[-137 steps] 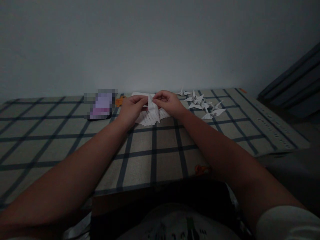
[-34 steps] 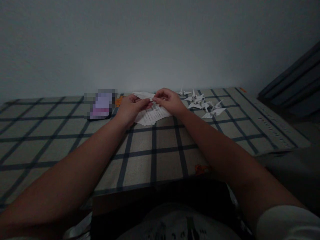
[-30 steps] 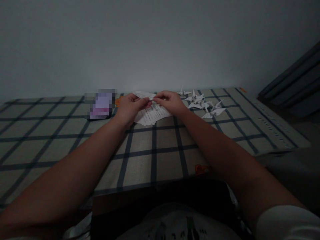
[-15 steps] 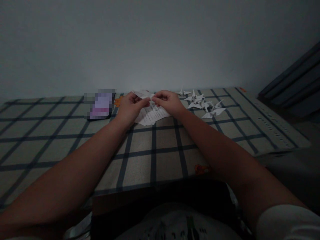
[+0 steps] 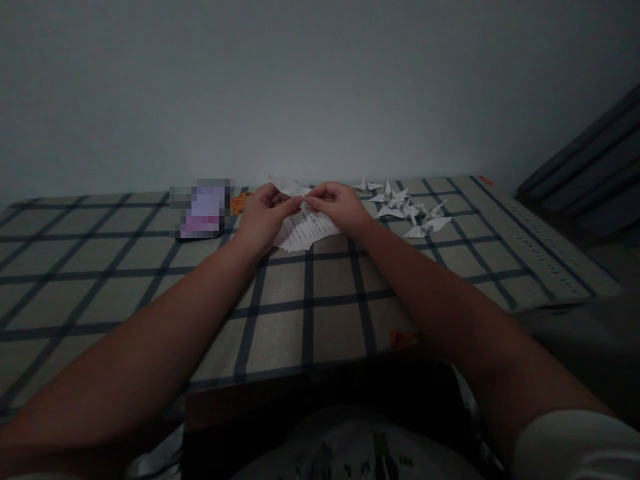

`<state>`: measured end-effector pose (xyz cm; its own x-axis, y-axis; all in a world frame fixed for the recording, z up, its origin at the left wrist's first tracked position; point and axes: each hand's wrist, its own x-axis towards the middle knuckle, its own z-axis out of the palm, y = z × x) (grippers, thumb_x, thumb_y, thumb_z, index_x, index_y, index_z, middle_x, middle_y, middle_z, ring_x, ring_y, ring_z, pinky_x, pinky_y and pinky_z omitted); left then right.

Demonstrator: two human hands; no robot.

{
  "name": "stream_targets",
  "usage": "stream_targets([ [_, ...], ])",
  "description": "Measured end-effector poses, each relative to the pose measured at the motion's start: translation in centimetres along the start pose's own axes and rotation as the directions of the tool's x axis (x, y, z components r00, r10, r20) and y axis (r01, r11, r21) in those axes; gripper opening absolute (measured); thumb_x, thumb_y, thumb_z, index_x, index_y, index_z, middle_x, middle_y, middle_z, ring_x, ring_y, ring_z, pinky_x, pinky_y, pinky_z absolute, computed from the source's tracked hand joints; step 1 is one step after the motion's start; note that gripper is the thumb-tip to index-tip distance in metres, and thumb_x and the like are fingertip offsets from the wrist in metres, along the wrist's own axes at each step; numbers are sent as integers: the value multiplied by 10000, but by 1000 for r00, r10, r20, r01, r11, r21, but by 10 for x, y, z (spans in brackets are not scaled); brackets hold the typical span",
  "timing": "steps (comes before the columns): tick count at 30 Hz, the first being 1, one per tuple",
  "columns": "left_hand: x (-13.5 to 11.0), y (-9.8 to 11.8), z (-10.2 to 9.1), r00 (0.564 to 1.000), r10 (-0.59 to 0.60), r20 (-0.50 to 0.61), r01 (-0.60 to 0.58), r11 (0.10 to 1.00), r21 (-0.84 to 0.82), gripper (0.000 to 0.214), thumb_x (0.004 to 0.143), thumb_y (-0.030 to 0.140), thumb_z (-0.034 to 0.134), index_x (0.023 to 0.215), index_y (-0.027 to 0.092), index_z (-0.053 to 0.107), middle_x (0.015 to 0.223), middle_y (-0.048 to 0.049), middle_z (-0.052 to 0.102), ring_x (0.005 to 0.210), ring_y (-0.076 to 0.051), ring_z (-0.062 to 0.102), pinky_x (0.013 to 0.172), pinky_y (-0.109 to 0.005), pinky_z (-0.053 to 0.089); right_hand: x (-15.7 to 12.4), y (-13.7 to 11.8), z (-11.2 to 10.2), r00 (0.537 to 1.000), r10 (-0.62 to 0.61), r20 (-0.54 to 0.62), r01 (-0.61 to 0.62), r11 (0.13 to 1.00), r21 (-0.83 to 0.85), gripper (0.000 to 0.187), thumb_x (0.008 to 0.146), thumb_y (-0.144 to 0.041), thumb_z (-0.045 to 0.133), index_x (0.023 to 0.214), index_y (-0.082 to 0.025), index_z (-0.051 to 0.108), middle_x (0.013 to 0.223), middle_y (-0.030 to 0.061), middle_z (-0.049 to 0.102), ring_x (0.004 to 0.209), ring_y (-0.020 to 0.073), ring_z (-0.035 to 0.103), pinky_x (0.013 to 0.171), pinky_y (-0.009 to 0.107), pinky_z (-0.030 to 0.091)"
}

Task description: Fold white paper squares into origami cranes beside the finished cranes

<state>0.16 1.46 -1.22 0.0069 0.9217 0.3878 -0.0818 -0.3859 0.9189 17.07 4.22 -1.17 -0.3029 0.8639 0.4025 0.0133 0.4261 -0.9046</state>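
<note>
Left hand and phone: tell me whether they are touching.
Apart. The head view shows a strip of checked cloth with an orange patch between the phone and the left hand.

Illegibly small print (image 5: 315, 230) on paper (image 5: 296, 245)

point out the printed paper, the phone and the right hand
Printed paper (image 5: 306, 231): head view, on its printed face
Phone (image 5: 205, 204): head view, middle of its screen
Right hand (image 5: 342, 205): head view, back of the hand
</note>
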Motion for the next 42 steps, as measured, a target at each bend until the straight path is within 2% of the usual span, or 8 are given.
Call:
stream_targets([
  [8,2,9,-5,999,-34,-17,35,996,84,266,676,231,808,905,174,683,744,4,679,668,-114,627,671,-235,527,-1,2,-1,989,132,63,-142,970,197,303,763,-224,730,967,-217,506,739,-52,622,709,100,635,670,228,526],
  [12,3,8,-5,999,-41,-30,44,991,128,250,667,242,811,811,180,616,690,14,635,634,-114,613,664,-243,526,0,2,0,988,131,77,-144,971,189,288,764,-196,710,952,-213,492,724,-59,610,690,95,617,659,223,512],
  [18,1,0,-2,998,-61,-30,63,996,67,378,634,249,813,905,202,554,739,24,647,695,-132,657,699,-272,563,1,0,0,993,109,46,-115,981,155,256,770,-161,679,935,-214,491,768,-42,604,731,104,615,713,242,522],
  [25,5,6,-6,996,-71,-51,77,988,134,375,622,215,802,844,212,499,664,50,618,634,-118,633,638,-238,532,-3,-5,-3,985,150,86,-163,971,173,269,787,-193,696,1004,-208,537,757,-35,636,703,101,610,670,229,518],
  [34,7,14,-8,997,-72,18,66,971,228,315,624,211,807,818,206,559,680,15,634,634,-137,615,631,-256,493,-2,-2,-4,972,183,145,-204,969,138,260,749,-140,706,973,-181,582,719,-37,626,662,94,600,643,223,520],
  [42,7,13,-11,996,-57,63,42,975,218,298,602,245,823,798,205,603,680,20,651,613,-124,603,597,-236,491,-1,2,-3,978,139,158,-155,983,94,277,754,-112,676,991,-188,556,690,-63,599,602,76,566,571,192,459],
])
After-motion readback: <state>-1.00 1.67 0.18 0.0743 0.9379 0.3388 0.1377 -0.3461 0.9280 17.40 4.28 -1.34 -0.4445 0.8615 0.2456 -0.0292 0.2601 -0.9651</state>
